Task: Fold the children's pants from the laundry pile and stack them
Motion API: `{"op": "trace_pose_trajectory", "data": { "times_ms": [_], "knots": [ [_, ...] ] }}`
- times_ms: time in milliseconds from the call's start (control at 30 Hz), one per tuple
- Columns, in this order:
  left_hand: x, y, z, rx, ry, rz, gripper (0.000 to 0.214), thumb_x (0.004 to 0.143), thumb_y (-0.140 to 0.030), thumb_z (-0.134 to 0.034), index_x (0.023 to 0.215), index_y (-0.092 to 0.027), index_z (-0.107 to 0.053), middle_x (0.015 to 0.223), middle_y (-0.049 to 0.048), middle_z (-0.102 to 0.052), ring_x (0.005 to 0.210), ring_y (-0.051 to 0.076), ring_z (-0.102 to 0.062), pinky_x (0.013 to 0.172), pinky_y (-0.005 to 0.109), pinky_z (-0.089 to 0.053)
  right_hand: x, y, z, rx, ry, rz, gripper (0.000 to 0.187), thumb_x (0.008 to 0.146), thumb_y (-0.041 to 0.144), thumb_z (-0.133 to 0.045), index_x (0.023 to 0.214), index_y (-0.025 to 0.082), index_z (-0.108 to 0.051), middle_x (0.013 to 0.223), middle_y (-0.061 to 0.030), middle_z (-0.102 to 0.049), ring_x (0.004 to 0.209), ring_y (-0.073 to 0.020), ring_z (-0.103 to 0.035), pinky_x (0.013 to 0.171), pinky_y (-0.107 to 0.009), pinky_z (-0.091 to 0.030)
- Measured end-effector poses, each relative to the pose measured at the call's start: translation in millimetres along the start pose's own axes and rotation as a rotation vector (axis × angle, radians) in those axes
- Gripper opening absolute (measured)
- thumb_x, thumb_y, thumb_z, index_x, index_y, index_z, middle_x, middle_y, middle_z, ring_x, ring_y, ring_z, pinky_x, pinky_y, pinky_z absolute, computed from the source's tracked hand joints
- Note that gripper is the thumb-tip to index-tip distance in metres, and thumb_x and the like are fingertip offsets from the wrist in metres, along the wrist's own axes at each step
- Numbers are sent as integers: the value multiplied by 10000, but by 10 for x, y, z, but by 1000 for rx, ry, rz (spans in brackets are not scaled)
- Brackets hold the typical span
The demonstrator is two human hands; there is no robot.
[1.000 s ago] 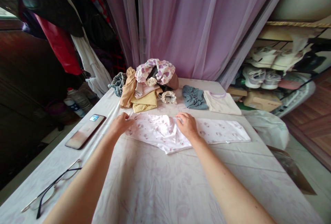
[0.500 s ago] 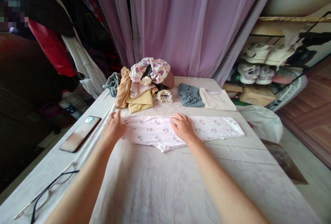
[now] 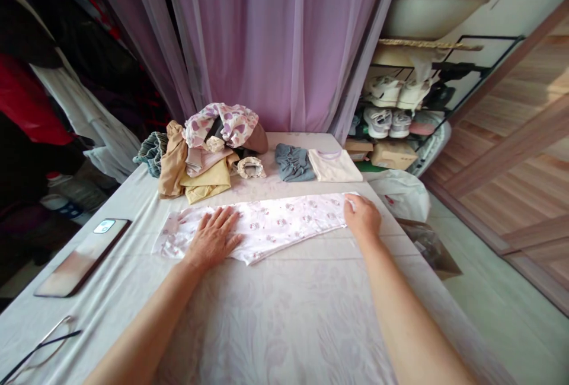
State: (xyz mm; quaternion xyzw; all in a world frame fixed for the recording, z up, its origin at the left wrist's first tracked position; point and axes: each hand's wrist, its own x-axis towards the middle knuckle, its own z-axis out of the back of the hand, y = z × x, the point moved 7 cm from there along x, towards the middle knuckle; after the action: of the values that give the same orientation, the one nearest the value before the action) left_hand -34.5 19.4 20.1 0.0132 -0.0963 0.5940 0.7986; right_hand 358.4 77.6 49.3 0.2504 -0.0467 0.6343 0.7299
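Note:
A pair of white child's pants (image 3: 284,219) with a small pink print lies flat on the cloth-covered table, its legs laid together and stretching from left to right. My left hand (image 3: 214,238) rests palm down on the wider left part, fingers spread. At the far right end, my right hand (image 3: 363,217) is closed on the leg hem, with its thumb on top; the other fingertips are partly hidden. Beyond the pants, folded blue-grey shorts (image 3: 293,163) sit beside a folded cream shirt (image 3: 335,165).
A heap of clothes (image 3: 207,165) stands at the back left, with a cream scrunchie (image 3: 251,167) beside it. A phone (image 3: 82,257) and eyeglasses (image 3: 44,343) lie along the left edge. Right of the table are a white plastic bag (image 3: 395,190) and a shoe rack (image 3: 386,97).
My left hand has moved from the pants' left end onto their surface. My right hand has slid from the middle to the right end. The view has turned right.

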Motion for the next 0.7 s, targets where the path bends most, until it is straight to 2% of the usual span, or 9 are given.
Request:
{"op": "trace_pose_trajectory", "data": {
  "times_ms": [100,200,300,367,433,567,700],
  "knots": [
    [-43,-101,100,-16,-46,-33,510,934,-460,-450,1380,-230,-538,1494,113,-455,1407,325,-369,1151,544,-279,-10,-549,172,-108,-8,-232,391,873,261,-424,1134,188,-705,1064,-137,-706,945,-268,-629,789,-346,-460],
    [-138,-382,144,-104,-40,-156,451,944,-454,-446,1293,-220,-612,1386,107,-577,1327,297,-481,1122,503,-355,-87,-806,198,-144,93,-358,384,898,322,-414,1103,218,-722,993,-134,-722,854,-257,-648,692,-326,-438],
    [-231,-684,116,-189,-25,-289,462,894,-509,-545,1248,-227,-640,1301,99,-643,1240,285,-558,1083,482,-416,-122,-813,173,-175,149,-336,414,916,432,-401,1018,228,-746,973,-135,-721,853,-262,-651,686,-328,-427],
    [-240,-775,100,-219,-65,-297,445,873,-489,-592,1231,-231,-650,1258,99,-666,1191,280,-591,1039,469,-463,-113,-756,156,-196,151,-281,408,891,478,-447,974,215,-748,1014,-135,-711,917,-276,-640,724,-334,-432],
    [-214,-790,94,-240,-113,-272,363,891,-433,-583,1183,-237,-673,1195,87,-697,1124,262,-630,983,443,-507,-100,-726,140,-190,159,-266,374,863,467,-493,956,200,-737,1028,-127,-707,951,-277,-631,749,-329,-435],
    [-151,-771,139,-297,-170,-255,243,948,-333,-487,990,-226,-702,1049,53,-742,1008,219,-676,920,391,-539,-109,-786,131,-98,199,-370,313,844,377,-491,996,199,-699,955,-93,-719,885,-247,-650,712,-303,-438],
    [-126,-769,195,-350,-182,-255,215,946,-307,-471,868,-214,-648,978,46,-742,954,201,-682,880,359,-545,-87,-808,113,-23,232,-400,358,800,319,-530,1125,222,-645,1065,-64,-720,943,-245,-662,727,-298,-450]
  ]
}}
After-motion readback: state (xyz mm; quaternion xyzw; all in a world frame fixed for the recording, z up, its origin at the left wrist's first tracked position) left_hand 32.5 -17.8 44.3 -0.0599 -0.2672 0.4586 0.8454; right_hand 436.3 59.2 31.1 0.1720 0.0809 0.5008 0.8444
